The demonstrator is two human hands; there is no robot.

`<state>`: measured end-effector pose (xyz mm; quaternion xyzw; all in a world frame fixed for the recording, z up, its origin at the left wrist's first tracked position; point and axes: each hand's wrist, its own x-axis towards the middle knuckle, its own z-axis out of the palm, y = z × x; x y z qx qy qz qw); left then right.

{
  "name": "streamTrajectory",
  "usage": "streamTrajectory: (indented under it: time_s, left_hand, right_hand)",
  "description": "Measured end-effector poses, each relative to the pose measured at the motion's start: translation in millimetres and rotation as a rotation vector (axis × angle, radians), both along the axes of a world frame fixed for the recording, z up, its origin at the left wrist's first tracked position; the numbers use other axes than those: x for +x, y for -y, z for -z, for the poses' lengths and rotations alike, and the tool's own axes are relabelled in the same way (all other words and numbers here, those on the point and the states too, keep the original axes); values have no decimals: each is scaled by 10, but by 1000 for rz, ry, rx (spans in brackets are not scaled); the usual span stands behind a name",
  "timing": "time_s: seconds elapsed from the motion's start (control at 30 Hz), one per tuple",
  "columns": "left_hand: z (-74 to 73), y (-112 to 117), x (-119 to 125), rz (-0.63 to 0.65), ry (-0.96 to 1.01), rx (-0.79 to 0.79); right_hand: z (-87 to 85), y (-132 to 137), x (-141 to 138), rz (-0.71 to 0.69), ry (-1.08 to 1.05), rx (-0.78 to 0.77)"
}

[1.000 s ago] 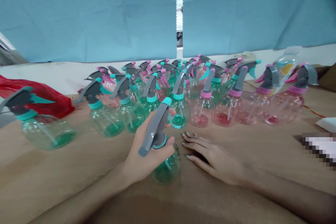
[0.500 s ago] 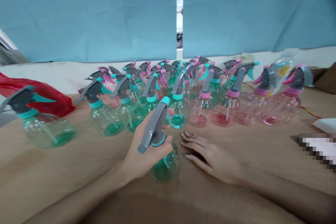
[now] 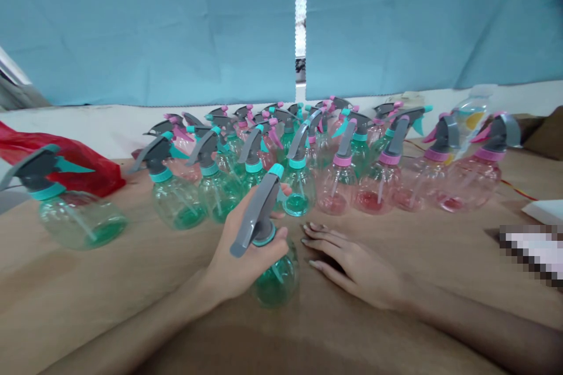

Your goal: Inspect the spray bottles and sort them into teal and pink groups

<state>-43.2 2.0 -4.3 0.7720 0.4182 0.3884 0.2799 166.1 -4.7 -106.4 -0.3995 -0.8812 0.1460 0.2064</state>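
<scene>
My left hand [image 3: 246, 246] is wrapped round the neck of a green spray bottle [image 3: 276, 281] that stands on the wooden table [image 3: 343, 340]. The bottle has a grey spray head with a turquoise nozzle tip, which points away from me. Part of the bottle's collar and trigger is hidden by my fingers. To the right of that bottle, my right hand [image 3: 352, 263] rests palm down on the tabletop, fingers stretched out and holding nothing. Just beyond both hands stands another green spray bottle [image 3: 299, 190], with a pink spray bottle [image 3: 336, 187] beside it.
Several more green and pink spray bottles crowd the back of the table. One green spray bottle [image 3: 83, 220] stands apart at the left, before a red plastic bag [image 3: 101, 170]. A clear water bottle [image 3: 477, 108] is at the back right. A blue cloth [image 3: 153, 29] hangs behind.
</scene>
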Motion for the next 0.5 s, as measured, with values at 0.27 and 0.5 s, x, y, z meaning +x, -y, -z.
streamTrajectory:
  time_s: [0.27,0.5]
  left_hand:
    - [-86,34,-25,-41,-61,18]
    - [-92,34,-15,-62,-73,37]
  right_hand:
    - [-2,3,2,-1,10,4]
    - [1,1,1,2,-3,-2]
